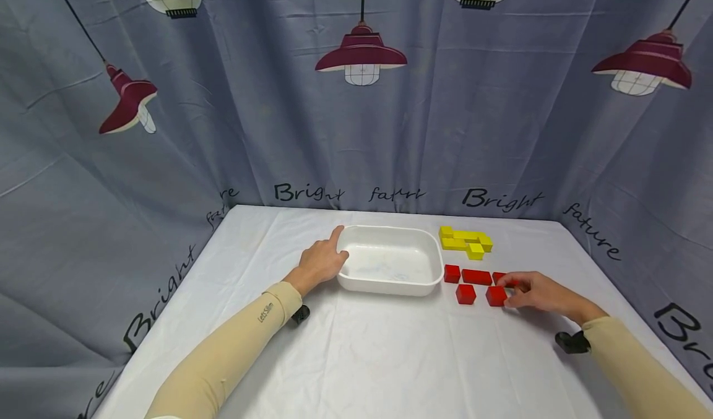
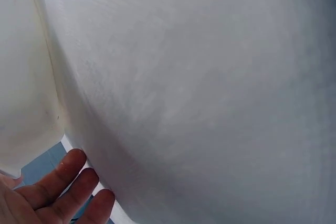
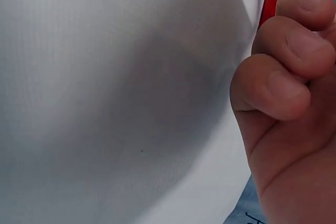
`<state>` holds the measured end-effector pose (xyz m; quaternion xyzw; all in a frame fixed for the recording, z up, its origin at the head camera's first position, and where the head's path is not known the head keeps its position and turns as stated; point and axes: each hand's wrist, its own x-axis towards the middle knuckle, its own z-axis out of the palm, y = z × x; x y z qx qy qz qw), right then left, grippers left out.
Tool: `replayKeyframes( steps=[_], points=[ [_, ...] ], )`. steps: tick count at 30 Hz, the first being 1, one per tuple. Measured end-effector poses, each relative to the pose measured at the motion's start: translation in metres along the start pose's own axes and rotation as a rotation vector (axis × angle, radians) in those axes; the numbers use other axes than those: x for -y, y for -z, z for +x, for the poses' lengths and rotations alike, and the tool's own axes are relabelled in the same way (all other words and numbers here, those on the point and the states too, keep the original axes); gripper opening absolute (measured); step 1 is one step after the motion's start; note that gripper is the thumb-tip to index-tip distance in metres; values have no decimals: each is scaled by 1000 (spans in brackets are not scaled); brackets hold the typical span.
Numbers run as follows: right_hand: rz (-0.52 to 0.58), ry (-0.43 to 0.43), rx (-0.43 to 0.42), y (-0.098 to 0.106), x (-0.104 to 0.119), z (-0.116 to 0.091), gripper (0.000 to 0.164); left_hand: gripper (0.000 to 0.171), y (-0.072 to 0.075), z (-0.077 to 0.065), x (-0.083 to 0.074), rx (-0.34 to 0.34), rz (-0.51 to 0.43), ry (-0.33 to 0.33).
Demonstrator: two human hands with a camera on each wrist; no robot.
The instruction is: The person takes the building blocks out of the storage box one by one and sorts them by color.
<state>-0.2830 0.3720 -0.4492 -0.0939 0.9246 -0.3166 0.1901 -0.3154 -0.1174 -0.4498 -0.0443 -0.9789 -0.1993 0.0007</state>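
A white rectangular tray [image 1: 390, 288] lies on the table with nothing inside it. My left hand [image 1: 322, 260] rests at its left end, index finger stretched along the corner and thumb over the rim; in the left wrist view the other fingers [image 2: 68, 174] extend loosely beside the tray. My right hand [image 1: 537, 292] pinches a red cube [image 1: 494, 296] between thumb and index finger, the cube low at the table. Its remaining fingers [image 3: 286, 40] are curled in the right wrist view. A red block [image 1: 499, 276] behind is partly hidden by the index finger.
Left of the gripped cube is another red cube [image 1: 465, 294]. Behind them lie a smaller red block [image 1: 452, 273] and a long red block [image 1: 476, 276]. Several yellow blocks [image 1: 457, 244] sit together at the back right, beyond the tray. A grey printed curtain [image 1: 334, 134] hangs behind the table.
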Motion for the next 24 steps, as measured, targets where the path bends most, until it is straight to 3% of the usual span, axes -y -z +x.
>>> replayKeyframes(
  steps=[11,19,21,24],
  points=[
    [23,62,-49,4,12,-8,54,70,3,3,1,32,12,-8],
    [-79,177,-202,-4,49,-8,44,68,9,-3,8,-20,-34,-41],
    [-113,201,-229,-7,60,-10,49,68,14,-8,8,-39,-30,-49],
    [-180,214,-230,-10,76,-11,71,70,25,-15,8,-29,-12,-53]
  ],
)
